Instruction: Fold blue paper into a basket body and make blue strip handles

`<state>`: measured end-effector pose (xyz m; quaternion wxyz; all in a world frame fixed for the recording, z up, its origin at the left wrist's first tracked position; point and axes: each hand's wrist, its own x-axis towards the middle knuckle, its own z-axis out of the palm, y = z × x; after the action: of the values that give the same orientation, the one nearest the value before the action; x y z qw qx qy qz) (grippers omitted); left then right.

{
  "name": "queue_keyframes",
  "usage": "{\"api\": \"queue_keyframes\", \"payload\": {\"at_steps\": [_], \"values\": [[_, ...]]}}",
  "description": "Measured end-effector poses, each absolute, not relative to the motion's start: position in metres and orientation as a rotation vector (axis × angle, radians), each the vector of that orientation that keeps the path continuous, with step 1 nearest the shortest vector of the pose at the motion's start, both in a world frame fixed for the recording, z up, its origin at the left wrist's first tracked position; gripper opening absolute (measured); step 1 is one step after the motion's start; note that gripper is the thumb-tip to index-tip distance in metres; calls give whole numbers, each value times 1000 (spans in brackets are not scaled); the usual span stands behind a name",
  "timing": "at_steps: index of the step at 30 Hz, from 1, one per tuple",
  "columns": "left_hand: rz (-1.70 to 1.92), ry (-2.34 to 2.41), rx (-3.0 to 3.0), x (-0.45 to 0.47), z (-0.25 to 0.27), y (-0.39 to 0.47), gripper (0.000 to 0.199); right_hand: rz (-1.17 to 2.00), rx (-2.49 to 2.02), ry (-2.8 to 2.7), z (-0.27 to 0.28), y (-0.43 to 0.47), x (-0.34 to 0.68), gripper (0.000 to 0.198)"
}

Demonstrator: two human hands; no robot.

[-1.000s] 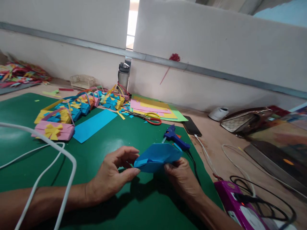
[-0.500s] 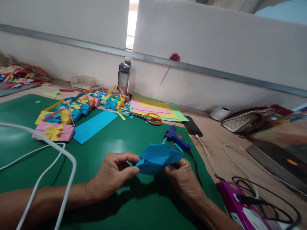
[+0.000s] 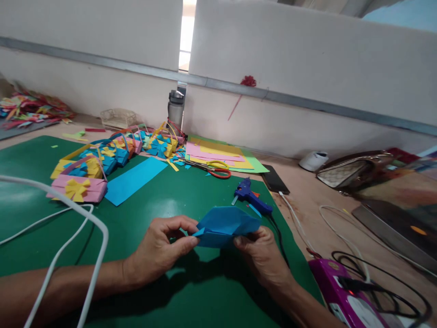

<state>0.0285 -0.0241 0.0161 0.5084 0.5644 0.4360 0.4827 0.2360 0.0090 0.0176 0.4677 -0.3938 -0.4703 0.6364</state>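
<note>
Pinching left end of folded blue paper (image 3: 228, 221) with left grip (image 3: 155, 250), thumb and bent index almost meeting over it. Pinching right end with right grip (image 3: 262, 253), thumb on near side, other fingers mostly hidden behind, so can't tell how they press. Holding paper between both grips, up off green tabletop (image 3: 146, 209).

Changed vs a second ago: closing left index onto that end now, instead of spread above it. Seeing a flatter flap there too, less gaping. No real shift in right grip. Reading this as pressing a fold down, probably mid-shaping; nothing box-like yet, with back panel sloping up.

Just beyond paper: blue glue gun (image 3: 252, 197), apart from both grips. Farther out: scissors (image 3: 207, 167), flat blue strip (image 3: 136, 180), stacked coloured sheets (image 3: 218, 152). Out left: row of bow-fronted paper baskets, pink basket (image 3: 92, 187) nearest. Out right: phone (image 3: 276, 179), purple power strip (image 3: 327, 278).
</note>
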Motion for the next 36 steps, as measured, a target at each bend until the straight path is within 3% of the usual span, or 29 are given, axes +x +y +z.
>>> {"api": "queue_keyframes", "payload": {"at_steps": [8,27,36], "values": [[1349,1109,1572,27,13,-24,13,1354,-1189,-1269,22,6,236,16],[1129,1133,1348,29,13,-15,14,1288,-1201,-1347,22,2,237,16],[1226,1109,1423,29,17,-20,11,1252,-1161,-1319,26,1,235,17]]}}
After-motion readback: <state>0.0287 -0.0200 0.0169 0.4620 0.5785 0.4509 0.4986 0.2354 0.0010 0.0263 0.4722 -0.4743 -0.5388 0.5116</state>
